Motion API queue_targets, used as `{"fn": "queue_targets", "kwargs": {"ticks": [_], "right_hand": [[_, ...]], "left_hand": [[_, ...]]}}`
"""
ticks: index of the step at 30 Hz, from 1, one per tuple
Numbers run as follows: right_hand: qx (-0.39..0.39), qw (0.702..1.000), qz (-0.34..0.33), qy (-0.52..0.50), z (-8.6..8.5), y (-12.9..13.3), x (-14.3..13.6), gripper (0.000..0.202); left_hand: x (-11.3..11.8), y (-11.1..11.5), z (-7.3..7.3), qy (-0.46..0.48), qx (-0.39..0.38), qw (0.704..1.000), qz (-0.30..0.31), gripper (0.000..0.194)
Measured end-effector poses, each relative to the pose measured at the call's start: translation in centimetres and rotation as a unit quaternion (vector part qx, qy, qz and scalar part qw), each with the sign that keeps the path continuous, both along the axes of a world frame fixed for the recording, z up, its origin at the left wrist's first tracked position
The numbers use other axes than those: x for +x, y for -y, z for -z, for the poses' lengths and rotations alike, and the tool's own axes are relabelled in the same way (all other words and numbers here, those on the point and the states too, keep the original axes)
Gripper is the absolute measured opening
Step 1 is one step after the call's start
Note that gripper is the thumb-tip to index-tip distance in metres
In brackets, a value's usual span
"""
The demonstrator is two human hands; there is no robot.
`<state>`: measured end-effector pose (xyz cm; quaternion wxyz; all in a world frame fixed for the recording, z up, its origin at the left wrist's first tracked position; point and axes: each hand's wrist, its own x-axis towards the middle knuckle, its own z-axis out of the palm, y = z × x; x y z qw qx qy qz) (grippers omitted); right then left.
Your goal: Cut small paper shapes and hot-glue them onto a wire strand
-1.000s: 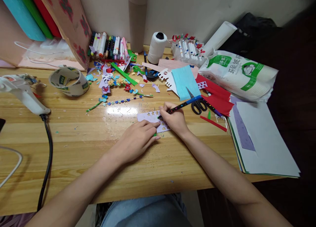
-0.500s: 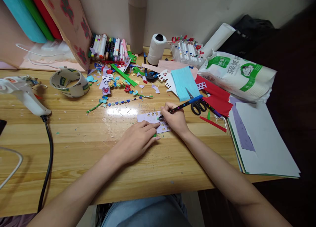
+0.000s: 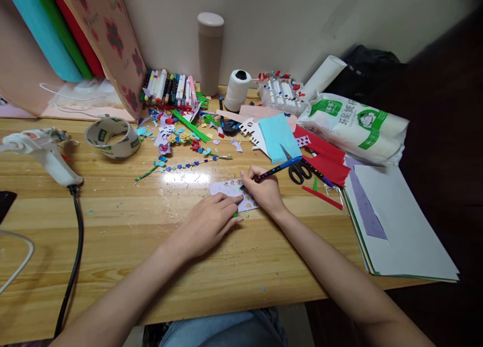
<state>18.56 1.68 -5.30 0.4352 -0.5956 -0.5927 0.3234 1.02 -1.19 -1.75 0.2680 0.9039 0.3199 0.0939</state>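
My right hand [image 3: 266, 192] is closed around a marker pen [image 3: 279, 169] with a dark, dotted barrel and a blue end. The pen slants up to the right, its tip down at a small purple sheet of paper [image 3: 218, 188]. Rows of star and heart holes run along the sheet's edges. With fingers stretched out, my left hand [image 3: 209, 220] lies on the sheet's lower left part and presses it to the table. A bit of something green [image 3: 236, 214] shows beside its fingers, mostly hidden. Small green marks show near the pen tip.
Black scissors [image 3: 300, 172] lie right of my right hand, by blue paper [image 3: 277, 136]. Paper scraps and a flower garland [image 3: 184, 165] spread behind. Left are a tape roll [image 3: 113, 138] and a glue gun [image 3: 53, 158]; a paper stack [image 3: 407, 221] is right.
The whole view has tilted up a little, so things sit lower in the picture. Both hands stay on the purple sheet, and the pen has shifted only slightly.
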Motion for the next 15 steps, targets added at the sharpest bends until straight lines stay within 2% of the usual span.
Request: {"fn": "queue_targets", "kwargs": {"ticks": [4, 10, 15], "right_hand": [[-0.001, 1.0, 0.01, 0.002, 0.15, -0.04, 0.02, 0.037], [-0.021, 0.991, 0.028, -0.126, -0.16, -0.31, 0.18, 0.039], [0.012, 0.991, 0.021, -0.135, -0.64, -0.03, 0.29, 0.025]], "left_hand": [[-0.03, 0.03, 0.03, 0.0, 0.004, 1.0, -0.001, 0.03], [-0.22, -0.03, 0.26, 0.0, 0.024, 1.0, 0.006, 0.03], [-0.3, 0.47, 0.01, 0.019, 0.078, 0.997, 0.019, 0.028]]}}
